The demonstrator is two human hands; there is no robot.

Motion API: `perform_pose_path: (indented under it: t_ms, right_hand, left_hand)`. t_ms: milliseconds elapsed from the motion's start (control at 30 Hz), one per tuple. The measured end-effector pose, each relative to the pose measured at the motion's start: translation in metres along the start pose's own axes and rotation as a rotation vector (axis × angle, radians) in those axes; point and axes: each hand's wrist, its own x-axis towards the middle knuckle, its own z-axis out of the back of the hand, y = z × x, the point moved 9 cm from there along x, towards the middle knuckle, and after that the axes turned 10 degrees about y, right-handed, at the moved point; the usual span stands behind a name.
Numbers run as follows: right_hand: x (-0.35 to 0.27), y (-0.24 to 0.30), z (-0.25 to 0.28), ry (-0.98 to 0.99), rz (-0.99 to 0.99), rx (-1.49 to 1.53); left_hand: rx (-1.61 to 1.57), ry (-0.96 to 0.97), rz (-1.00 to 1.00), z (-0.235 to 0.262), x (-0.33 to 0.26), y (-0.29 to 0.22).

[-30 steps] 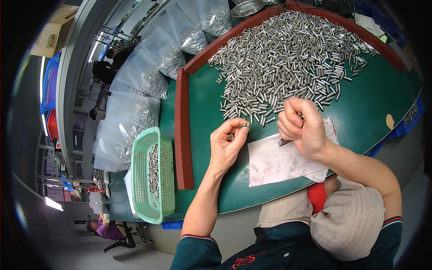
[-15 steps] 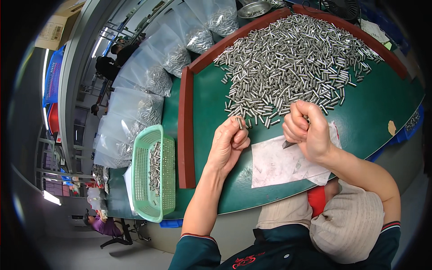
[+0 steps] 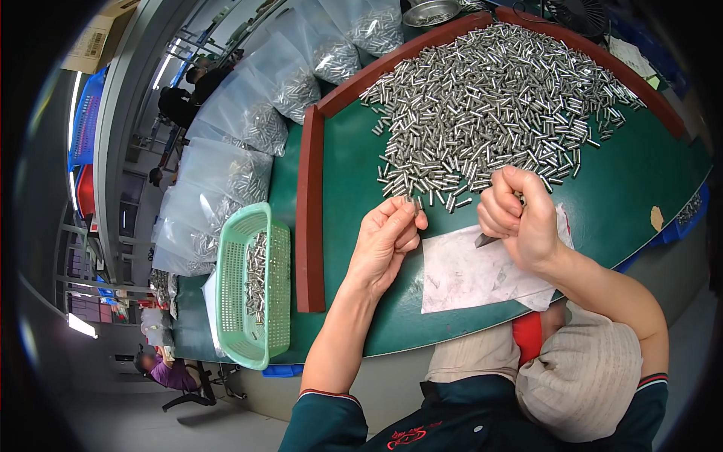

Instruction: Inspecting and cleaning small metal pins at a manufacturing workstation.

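A broad heap of small silvery metal pins lies on the green tabletop. My left hand pinches one small metal pin between thumb and forefinger, at the heap's near edge. My right hand is closed in a fist. From under its curled fingers sticks the dark pointed end of a tool; the rest is hidden, so its kind cannot be told. Below that fist, a smudged white cloth or paper sheet lies flat on the table.
A red-brown rail borders the work area. Left of it stands a pale green plastic basket with some pins inside. Clear bags of pins line the back left. A metal bowl and a fan sit at the far edge.
My left fingers have closed further over the pin, so less of it shows, and the hand has turned slightly. The right fist stays nearly in place. The whole view has shifted a little.
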Motion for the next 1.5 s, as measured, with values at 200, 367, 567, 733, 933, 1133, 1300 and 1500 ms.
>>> perform_pose_path:
  t_ms: [200, 367, 567, 733, 933, 1133, 1300, 1500]
  right_hand:
    - [-0.004, 0.002, 0.002, -0.031, 0.019, 0.053]
    - [-0.002, -0.004, 0.008, -0.032, 0.017, 0.065]
    - [0.001, -0.002, 0.004, -0.015, 0.001, 0.029]
    - [0.005, -0.001, -0.001, -0.017, -0.009, 0.042]
    - [0.001, -0.002, 0.003, -0.037, -0.014, 0.026]
    - [-0.001, -0.002, 0.003, -0.041, -0.011, 0.038]
    - [0.000, -0.001, 0.001, -0.032, -0.011, 0.032]
    - [0.001, -0.001, 0.000, -0.025, -0.012, 0.034]
  left_hand:
    - [-0.068, 0.069, 0.044, -0.013, -0.002, 0.006]
    - [-0.067, 0.249, 0.179, -0.071, -0.027, 0.009]
    - [-0.366, 0.586, 0.364, -0.148, -0.096, -0.019]
    - [0.052, 0.245, 0.213, -0.097, -0.054, -0.033]
    - [-0.067, 0.022, 0.035, -0.010, -0.011, 0.006]
    - [-0.061, 0.026, 0.009, -0.009, -0.007, 0.007]
    - [-0.100, 0.012, 0.034, -0.006, -0.007, 0.009]
    - [-0.200, 0.031, 0.100, -0.007, -0.007, 0.011]
